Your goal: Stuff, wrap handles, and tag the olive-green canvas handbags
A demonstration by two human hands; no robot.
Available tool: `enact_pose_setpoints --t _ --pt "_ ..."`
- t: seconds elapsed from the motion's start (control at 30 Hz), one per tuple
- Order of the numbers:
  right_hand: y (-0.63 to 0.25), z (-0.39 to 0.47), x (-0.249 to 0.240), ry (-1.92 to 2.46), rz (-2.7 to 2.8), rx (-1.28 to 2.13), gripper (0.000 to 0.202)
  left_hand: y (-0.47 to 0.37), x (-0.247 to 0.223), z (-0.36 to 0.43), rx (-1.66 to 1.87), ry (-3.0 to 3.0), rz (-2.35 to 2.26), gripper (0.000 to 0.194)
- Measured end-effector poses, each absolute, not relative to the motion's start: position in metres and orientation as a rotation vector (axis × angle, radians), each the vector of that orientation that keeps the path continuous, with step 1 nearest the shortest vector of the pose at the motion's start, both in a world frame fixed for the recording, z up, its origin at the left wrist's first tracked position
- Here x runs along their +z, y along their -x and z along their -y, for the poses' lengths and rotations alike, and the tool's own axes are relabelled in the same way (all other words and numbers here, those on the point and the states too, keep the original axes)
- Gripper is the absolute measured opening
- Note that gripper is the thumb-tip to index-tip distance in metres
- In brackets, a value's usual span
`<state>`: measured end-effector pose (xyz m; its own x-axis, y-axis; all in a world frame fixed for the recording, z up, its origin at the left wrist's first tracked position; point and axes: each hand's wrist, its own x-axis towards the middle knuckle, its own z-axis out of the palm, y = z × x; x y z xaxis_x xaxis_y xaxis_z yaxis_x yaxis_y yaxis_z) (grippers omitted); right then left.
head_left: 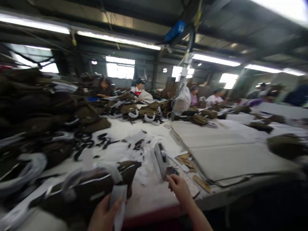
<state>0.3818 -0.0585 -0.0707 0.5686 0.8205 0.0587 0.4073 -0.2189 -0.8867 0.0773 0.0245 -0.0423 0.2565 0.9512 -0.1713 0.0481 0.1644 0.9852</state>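
Observation:
My left hand grips a folded whitish strip between thumb and fingers, at the front edge of a dark olive bag. The bag lies on the table with a white-wrapped handle arching over it. To the right, my right hand has its fingertips pinched together at the near end of a grey tape dispenser. Whatever is between those fingertips is too small and blurred to make out. Crumpled clear plastic lies against the dispenser's left side.
Dark bags are heaped high on the left. A thick stack of pale sheets covers the table's right side, with brown cardboard pieces beside it. A post with a hanging plastic bag rises behind. Several people sit farther back.

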Motion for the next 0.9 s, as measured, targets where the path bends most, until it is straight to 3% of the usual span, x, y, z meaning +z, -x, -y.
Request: enact_pose_setpoints --t 0.43,0.73,0.9 --pt "-0.245 0.004 0.011 1.302 1.507 1.137 0.038 -0.073 -0.04 -0.024 0.908 -1.295 -0.957 0.039" --pt "-0.239 -0.02 -0.009 1.65 1.651 0.934 0.044 -0.071 -0.029 -0.024 0.897 -1.415 -1.057 0.025" --pt "-0.243 -0.023 -0.023 1.712 1.583 0.902 0.055 -0.071 -0.036 -0.029 0.861 -1.168 -0.878 0.044"
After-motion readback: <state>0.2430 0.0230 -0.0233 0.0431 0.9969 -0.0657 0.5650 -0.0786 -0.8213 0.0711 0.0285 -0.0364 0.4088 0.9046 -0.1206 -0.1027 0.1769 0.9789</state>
